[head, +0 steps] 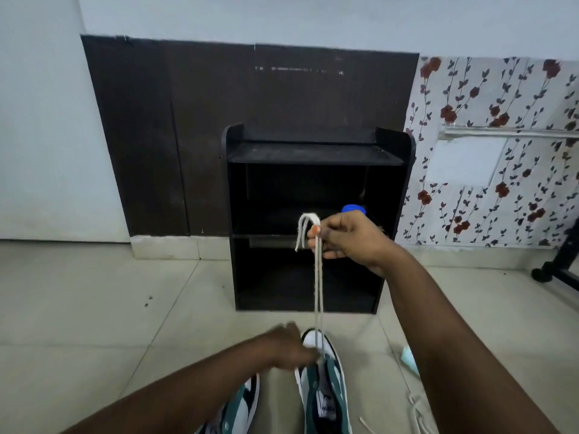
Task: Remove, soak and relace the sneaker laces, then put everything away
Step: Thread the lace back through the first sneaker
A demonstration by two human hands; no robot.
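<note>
Two green-and-white sneakers lie on the tiled floor at the bottom of the head view, the right sneaker (324, 389) toe away from me, the left sneaker (241, 405) partly under my left forearm. A white lace (318, 283) runs taut from the right sneaker's front eyelets up to my right hand (344, 236), which pinches both strands with the ends looped over the fingers. My left hand (289, 347) is blurred; it rests on the sneaker's toe area where the lace enters, fingers at the eyelets.
A black open shelf unit (316, 214) stands against the wall straight ahead, a blue-capped bottle (354, 209) on its middle shelf. A second loose white lace (418, 411) and a pale teal object (410, 360) lie on the floor at right. A black stand foot (551, 270) is far right.
</note>
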